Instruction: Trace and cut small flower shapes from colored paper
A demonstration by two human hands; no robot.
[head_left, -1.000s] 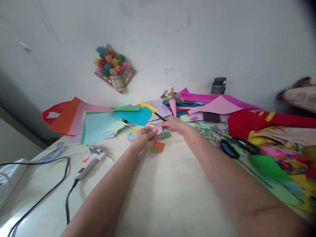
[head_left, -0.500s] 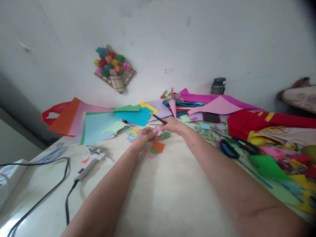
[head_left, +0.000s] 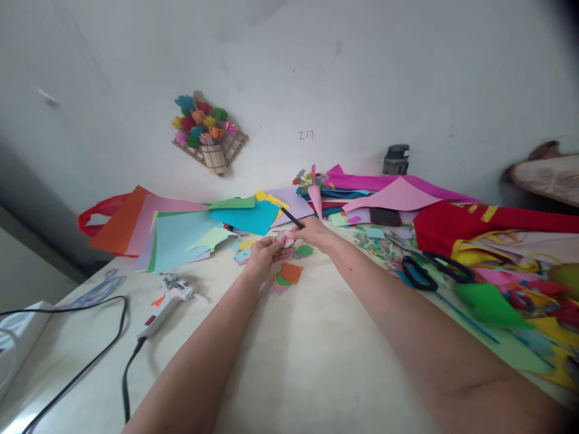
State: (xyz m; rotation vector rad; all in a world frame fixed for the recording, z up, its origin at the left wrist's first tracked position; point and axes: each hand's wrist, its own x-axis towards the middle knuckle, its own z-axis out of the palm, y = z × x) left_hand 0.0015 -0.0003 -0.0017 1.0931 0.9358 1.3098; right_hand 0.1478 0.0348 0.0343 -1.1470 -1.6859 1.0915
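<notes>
Has a smooth white plastic glue gun [head_left: 159, 314] left of the hands, with its nozzle toward them, perhaps for easy reach. Pinches a small, thin pink paper cut-out [head_left: 286, 240] in the left hand [head_left: 265, 256], likely to steady it between hands brought close together. Has flat, partly rounded paper pieces [head_left: 291, 274] overlapping on the near side of the hands. Grips a slim black-handled tool [head_left: 292, 217] in the right hand [head_left: 315, 234], seemingly angled away to spare the cut-out. Has scissors [head_left: 420, 274] with wide black loops farther right
</notes>
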